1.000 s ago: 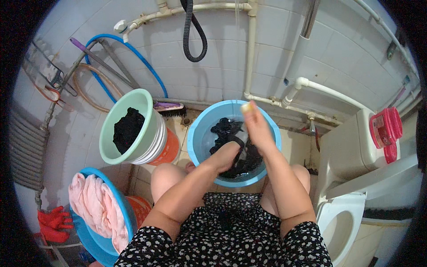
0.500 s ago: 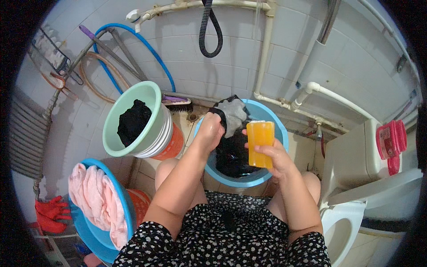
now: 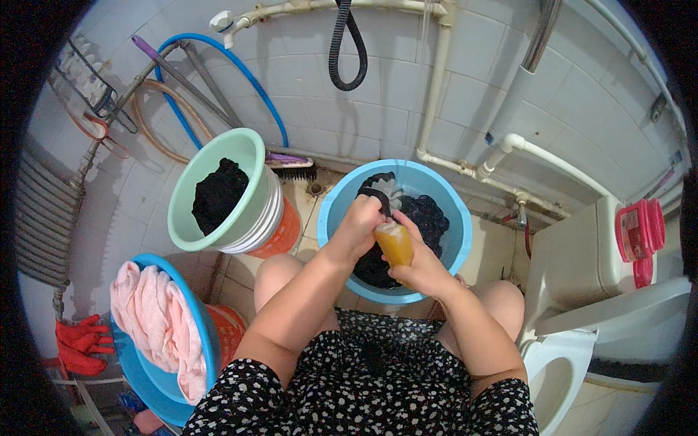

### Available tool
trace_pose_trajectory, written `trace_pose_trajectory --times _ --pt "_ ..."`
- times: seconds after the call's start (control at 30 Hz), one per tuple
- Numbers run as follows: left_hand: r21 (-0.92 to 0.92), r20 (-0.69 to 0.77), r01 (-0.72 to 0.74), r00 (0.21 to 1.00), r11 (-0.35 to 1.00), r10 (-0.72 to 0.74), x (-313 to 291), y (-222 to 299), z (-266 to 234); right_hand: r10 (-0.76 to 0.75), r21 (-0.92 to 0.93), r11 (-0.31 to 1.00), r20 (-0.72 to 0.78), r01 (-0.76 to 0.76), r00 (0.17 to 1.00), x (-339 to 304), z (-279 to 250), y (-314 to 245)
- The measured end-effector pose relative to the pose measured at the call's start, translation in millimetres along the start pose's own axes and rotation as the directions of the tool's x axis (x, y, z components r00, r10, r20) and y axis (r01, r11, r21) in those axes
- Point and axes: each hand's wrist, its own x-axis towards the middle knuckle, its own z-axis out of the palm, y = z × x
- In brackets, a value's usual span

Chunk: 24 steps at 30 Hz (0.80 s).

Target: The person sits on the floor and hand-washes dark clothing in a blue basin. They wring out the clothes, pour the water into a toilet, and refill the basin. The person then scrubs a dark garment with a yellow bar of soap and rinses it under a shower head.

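Note:
A light blue basin [image 3: 464,231] stands on the floor in front of me, with wet black clothes [image 3: 424,218] lying in it. Over its middle, my left hand [image 3: 358,227] is closed on a garment [image 3: 387,186] with a black band and a grey part, which hangs into the basin. My right hand [image 3: 423,263] grips a yellow bar of laundry soap [image 3: 395,245], tilted with its whitish end against the black band by my left fingers. Part of the garment is hidden behind both hands.
At left, a pale green basin [image 3: 256,156] holding black cloth [image 3: 220,196] sits on a white-and-orange bucket [image 3: 280,227]. Nearer is a blue basin [image 3: 131,363] with a pink towel [image 3: 161,320]. A toilet [image 3: 560,363] stands right; a brush [image 3: 294,168] lies by the wall.
My right hand has brought the soap left and tilted it from upright onto the garment. My left hand has moved slightly right and down, and the grey part has sunk lower into the basin.

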Motion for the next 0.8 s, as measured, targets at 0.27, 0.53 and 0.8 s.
trace_pose_trajectory --times 0.27,0.53,0.8 --pt "0.133 0.033 0.204 0.977 0.970 -0.210 -7 0 -11 -0.021 0.070 0.997 0.109 0.013 0.994 -2 6 -7" --pt "0.340 0.028 -0.012 1.000 0.940 0.003 -4 6 7 0.023 -0.256 0.965 -0.138 -0.058 0.990 7 15 36" --pt "0.971 -0.204 0.223 0.961 -0.086 0.188 3 42 -24 0.224 0.390 0.894 0.033 -0.219 0.974 -32 -12 -27"
